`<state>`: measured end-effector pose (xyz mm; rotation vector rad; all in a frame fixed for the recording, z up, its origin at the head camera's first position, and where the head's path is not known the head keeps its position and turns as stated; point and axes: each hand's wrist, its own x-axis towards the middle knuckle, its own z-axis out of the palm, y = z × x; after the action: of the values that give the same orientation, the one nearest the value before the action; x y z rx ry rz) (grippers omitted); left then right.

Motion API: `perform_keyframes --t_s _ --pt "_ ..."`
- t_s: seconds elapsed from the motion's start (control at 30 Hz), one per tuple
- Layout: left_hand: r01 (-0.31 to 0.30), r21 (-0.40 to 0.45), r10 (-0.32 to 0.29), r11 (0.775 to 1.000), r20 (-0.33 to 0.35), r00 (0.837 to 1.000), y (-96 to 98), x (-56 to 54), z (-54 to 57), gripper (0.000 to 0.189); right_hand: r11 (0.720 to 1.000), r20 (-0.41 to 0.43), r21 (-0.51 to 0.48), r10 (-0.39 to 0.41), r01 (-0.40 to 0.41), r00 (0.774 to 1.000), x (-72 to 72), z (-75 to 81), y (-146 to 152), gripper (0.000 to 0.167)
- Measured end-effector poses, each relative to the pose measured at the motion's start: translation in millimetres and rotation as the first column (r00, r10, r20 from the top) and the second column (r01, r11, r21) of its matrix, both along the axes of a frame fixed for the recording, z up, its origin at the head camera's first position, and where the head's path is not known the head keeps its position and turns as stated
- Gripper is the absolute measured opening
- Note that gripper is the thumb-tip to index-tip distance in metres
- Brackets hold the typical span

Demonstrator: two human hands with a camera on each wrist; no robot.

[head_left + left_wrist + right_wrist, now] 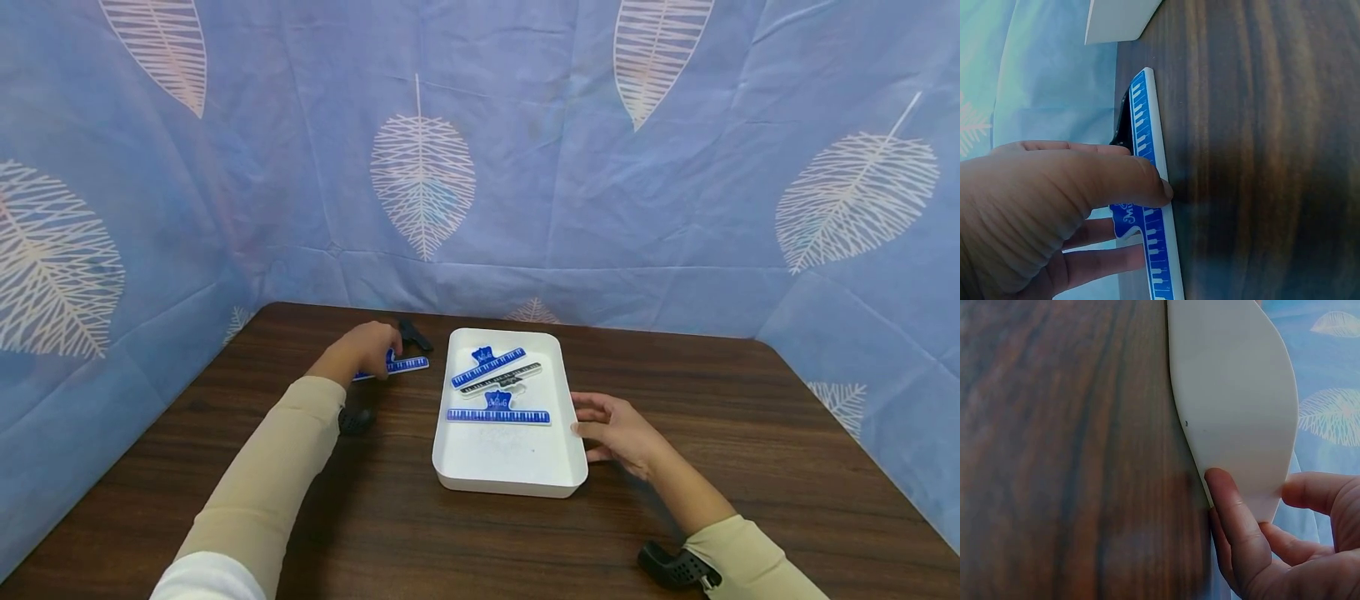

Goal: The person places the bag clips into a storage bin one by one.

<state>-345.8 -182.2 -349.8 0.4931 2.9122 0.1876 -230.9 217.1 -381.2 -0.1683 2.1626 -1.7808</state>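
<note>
While the left hand pinches a straight blue-and-white plastic piano-key clip between thumb and fingers, the right hand's spread fingers grip a white rectangular plastic tray, so picking-up seems in hand, probably next calling for a clean lift.

Hands cropped in both wrist views, blue clip partly covered, white tray cut off there too
</note>
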Motion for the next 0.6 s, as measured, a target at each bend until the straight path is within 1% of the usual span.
perform_keyframes --t_s 0.23,0.33,0.47,0.6 --pt "0.05 -0.043 -0.051 0.998 -0.022 0.998 -0.9 6.8 0.7 0.036 1.0 -0.001 -0.005 0.003 -0.003 1.0 1.3 0.3 -0.8 0.062" --pt "0.077 -0.054 -0.079 0.996 -0.028 0.997 -1.3 10.9 2.6 0.035 1.0 0.0 -0.003 -0.001 0.001 1.0 1.5 0.5 -0.7 0.062" --pt "0.101 -0.056 -0.104 0.993 -0.039 0.994 -1.0 16.2 5.2 0.033 1.0 0.001 -0.004 -0.005 0.005 1.0 1.6 0.4 -0.4 0.062" --pt "0.117 -0.046 -0.119 0.992 -0.049 0.992 -1.5 18.7 6.6 0.033 1.0 0.002 -0.006 -0.005 0.005 1.0 1.9 0.4 0.2 0.062"
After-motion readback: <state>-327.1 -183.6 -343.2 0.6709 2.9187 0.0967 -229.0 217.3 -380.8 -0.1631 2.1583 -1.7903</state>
